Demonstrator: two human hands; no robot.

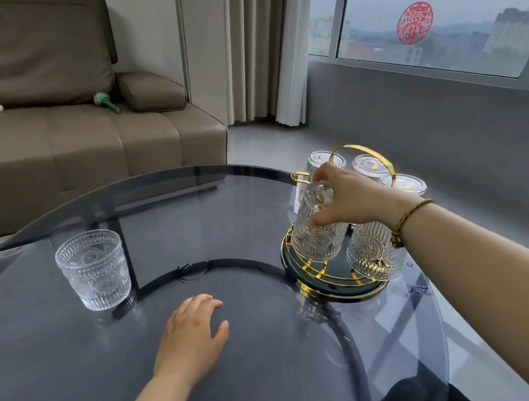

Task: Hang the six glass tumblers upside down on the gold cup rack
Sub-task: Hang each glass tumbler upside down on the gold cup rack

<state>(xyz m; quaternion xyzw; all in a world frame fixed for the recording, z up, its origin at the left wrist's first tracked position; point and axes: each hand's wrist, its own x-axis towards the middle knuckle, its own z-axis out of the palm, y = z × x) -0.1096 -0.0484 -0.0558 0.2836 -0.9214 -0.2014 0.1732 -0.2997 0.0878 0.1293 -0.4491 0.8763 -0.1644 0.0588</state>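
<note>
A living room with a brown sofa (75,150) and a wide window (435,17) frames the smoked-glass table (77,386) where I work, its round top slick and reflective. My right hand (352,193) is closed around an upturned glass (315,227), fingers pinching its thick base as it sits tilted over a peg at the near-left side of the gold rack (323,274). My left hand (193,329) rests flat and empty on the table, fingers spread, gripping nothing. Four more glasses already hang mouth-down on the rack: one (376,248) near my wrist and three (366,165) at the back under the looped gold handle (377,154). The sixth glass (94,270) stands upright on the table, well apart to the left. All are pressed clear glass, ribbed up the walls with a sunflower medallion low on the side, heavy-bottomed and slippery. The rack is thin polished wire on a dark round tray with a gold rim. I judge the risks plain: the tilted glass could miss its peg and knock the neighbour beside it, or slip from a fingertip hold and strike the tabletop; a sideways push might slide the light rack, which stands close to the table's right edge.
</note>
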